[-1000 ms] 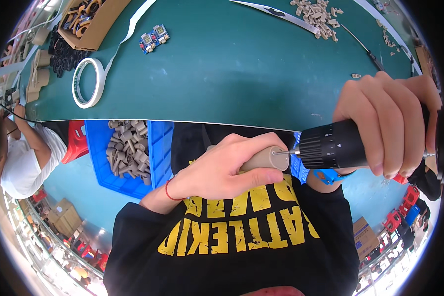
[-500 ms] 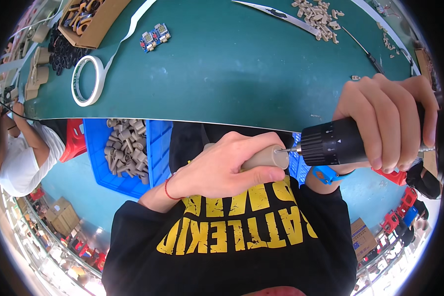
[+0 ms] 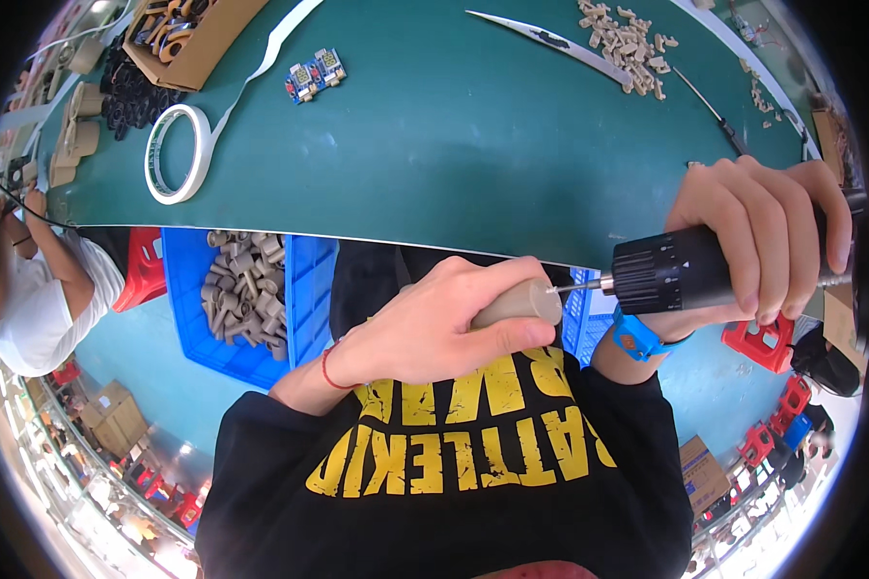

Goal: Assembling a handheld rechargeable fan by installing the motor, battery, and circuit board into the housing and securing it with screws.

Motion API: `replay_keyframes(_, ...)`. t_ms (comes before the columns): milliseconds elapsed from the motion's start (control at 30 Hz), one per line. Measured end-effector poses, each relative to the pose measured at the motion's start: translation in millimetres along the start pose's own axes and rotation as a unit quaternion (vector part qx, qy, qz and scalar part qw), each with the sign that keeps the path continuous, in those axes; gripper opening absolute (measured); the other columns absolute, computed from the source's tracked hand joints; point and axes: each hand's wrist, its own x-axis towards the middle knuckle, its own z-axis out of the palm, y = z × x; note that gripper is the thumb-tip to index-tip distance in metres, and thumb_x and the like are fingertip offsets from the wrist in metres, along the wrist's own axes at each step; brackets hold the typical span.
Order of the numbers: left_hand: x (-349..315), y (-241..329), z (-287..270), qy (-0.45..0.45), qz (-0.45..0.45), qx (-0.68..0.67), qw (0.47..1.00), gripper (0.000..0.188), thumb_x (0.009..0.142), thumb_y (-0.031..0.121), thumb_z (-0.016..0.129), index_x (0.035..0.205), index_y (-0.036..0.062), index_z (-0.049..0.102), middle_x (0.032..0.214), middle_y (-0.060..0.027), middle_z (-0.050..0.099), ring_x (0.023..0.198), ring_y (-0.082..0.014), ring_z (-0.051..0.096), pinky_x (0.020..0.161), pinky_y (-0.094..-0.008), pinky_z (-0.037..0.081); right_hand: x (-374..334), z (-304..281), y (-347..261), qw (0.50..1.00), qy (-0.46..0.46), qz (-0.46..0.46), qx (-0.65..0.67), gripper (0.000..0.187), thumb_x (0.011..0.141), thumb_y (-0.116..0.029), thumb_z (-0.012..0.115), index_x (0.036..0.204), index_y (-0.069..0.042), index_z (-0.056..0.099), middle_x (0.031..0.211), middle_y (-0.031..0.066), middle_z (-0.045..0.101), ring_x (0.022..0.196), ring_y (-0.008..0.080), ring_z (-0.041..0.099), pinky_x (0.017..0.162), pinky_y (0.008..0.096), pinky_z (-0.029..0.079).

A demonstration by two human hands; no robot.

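My left hand [image 3: 444, 323] is closed around a beige plastic cylindrical part [image 3: 519, 307], whose round end faces right. My fingers and palm cover the rest of it. On the other side, my right hand [image 3: 763, 227] grips a black electric screwdriver [image 3: 661, 273], held level and pointing left. Its thin metal bit [image 3: 581, 285] reaches to the end face of the part. Whether a screw sits at the tip is too small to tell. Both hands are in front of my chest, just off the near edge of the green table [image 3: 406, 154].
A blue bin [image 3: 188, 318] of similar beige parts stands below the table's edge at left. On the table lie a white tape roll [image 3: 198, 159], small circuit boards [image 3: 316, 75], small beige pieces [image 3: 628, 43], tweezers [image 3: 550, 41] and a screwdriver [image 3: 714, 111]. A person [image 3: 53, 299] sits at far left.
The electric screwdriver has shifted slightly right, away from the part, so more of its bit shows. My left hand keeps its hold on the part. The whole view has shifted a little.
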Motion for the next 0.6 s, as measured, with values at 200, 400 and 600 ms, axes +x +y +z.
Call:
replay_keyframes(200, -3.2, 0.3, -0.8, 0.048, -0.052, -0.358, 0.931, 0.067, 0.093, 0.044, 0.061, 0.14, 0.0022, 0.038, 0.109, -0.0176, 0.066, 0.067, -0.018, 0.067, 0.057, -0.0241, 0.05, 1.9, -2.4, -23.5, 0.99, 0.036, 0.089, -0.106, 0.047, 0.098, -0.056, 0.044, 0.107, -0.011, 0.055, 0.067, 0.0004, 0.057, 0.056, 0.0117, 0.054, 0.057, 0.0247, 0.044)
replay_keyframes(400, 23.6, 14.2, -6.8, 0.045, -0.045, -0.31, 0.948, 0.083, 0.097, 0.058, 0.043, 0.152, 0.0003, 0.018, 0.149, -0.0194, 0.038, 0.076, -0.0228, 0.07, 0.055, -0.0245, 0.051, 1.7, -3.7, -11.1, 0.956, 0.148, -0.008, -0.254, 0.068, 0.091, -0.072, 0.04, 0.103, -0.007, 0.058, 0.058, -0.0042, 0.044, 0.049, 0.0065, 0.04, 0.054, 0.0231, 0.035)
replay_keyframes(600, 28.7, 18.5, -10.2, 0.098, -0.07, -0.285, 0.951, 0.077, 0.1, 0.053, 0.041, 0.152, 0.0009, 0.016, 0.154, -0.0171, 0.031, 0.08, -0.0232, 0.069, 0.059, -0.0259, 0.052, 2.3, 3.1, -10.2, 0.939, 0.162, -0.059, -0.299, 0.073, 0.089, -0.076, 0.039, 0.106, -0.007, 0.058, 0.059, -0.0048, 0.043, 0.051, 0.006, 0.039, 0.054, 0.0228, 0.033)
